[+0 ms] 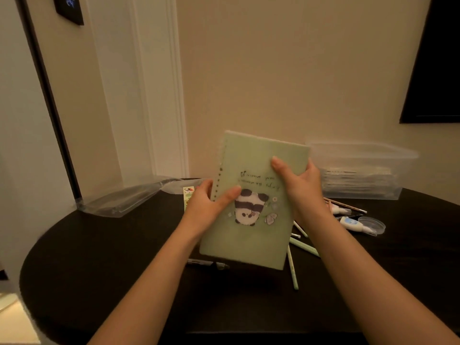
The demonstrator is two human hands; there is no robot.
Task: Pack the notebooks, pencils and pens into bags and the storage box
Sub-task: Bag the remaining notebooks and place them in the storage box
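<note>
A green notebook [251, 235] with an upside-down panda on its cover is held up above the dark table [99, 257]. My left hand [206, 205] grips its left, hole-punched edge with the thumb across the cover. My right hand [301, 185] grips the right edge, thumb on the cover. Several green pens and pencils [302, 247] lie on the table under and to the right of the notebook. A clear plastic bag [124, 197] lies at the back left. A clear storage box [361, 170] stands at the back right.
A correction tape [351, 223] and a small clear round lid [372, 224] lie right of the pens. A dark pen [206, 263] lies below the notebook. A sticker sheet [188, 195] shows behind my left hand. A wall stands close behind the table.
</note>
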